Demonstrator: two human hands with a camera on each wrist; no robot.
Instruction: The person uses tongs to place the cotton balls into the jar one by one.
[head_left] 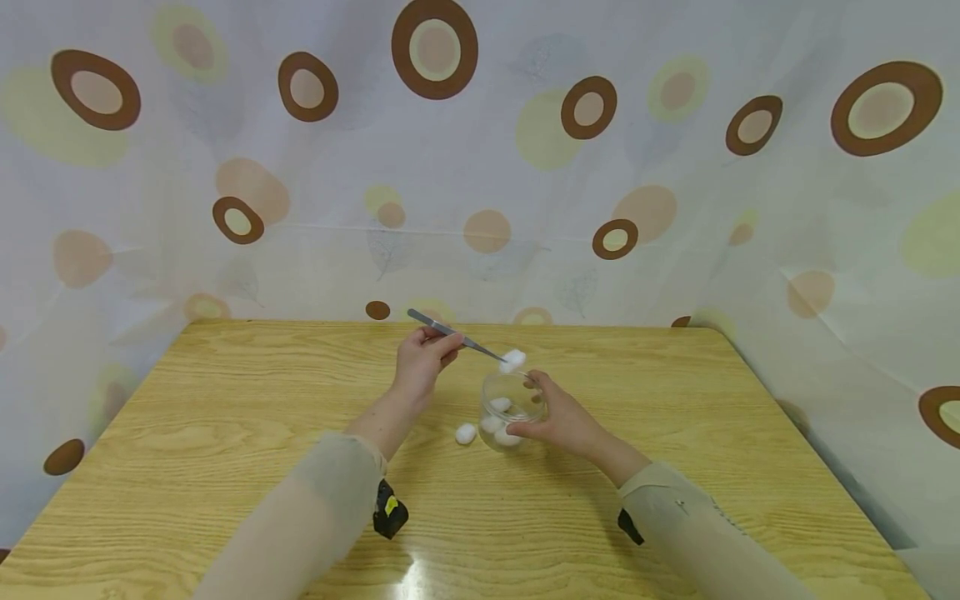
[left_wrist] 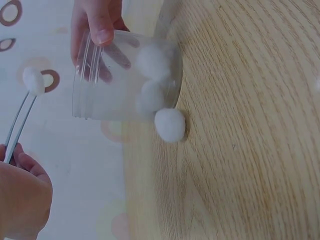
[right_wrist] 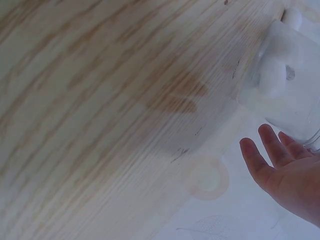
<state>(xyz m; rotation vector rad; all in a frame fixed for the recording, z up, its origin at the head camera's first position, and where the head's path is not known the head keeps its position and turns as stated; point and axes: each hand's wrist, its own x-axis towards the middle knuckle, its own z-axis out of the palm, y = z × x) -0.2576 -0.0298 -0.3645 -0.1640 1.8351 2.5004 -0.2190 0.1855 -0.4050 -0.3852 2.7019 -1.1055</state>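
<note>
Pale sleeves (head_left: 285, 521) up front, black gadget (head_left: 390, 510) by the left wrist. One loose cotton ball (head_left: 465, 433) sits just beside a clear jar (left_wrist: 117, 102) with more inside. Right hand (head_left: 562, 417) is wrapped round it; left hand (head_left: 420, 371) pinches tweezers (head_left: 437, 326), another ball (head_left: 513, 361) in their tips near the rim. Wood-grain table (head_left: 247, 417), circle-print sheet (head_left: 480, 167) behind.
</note>
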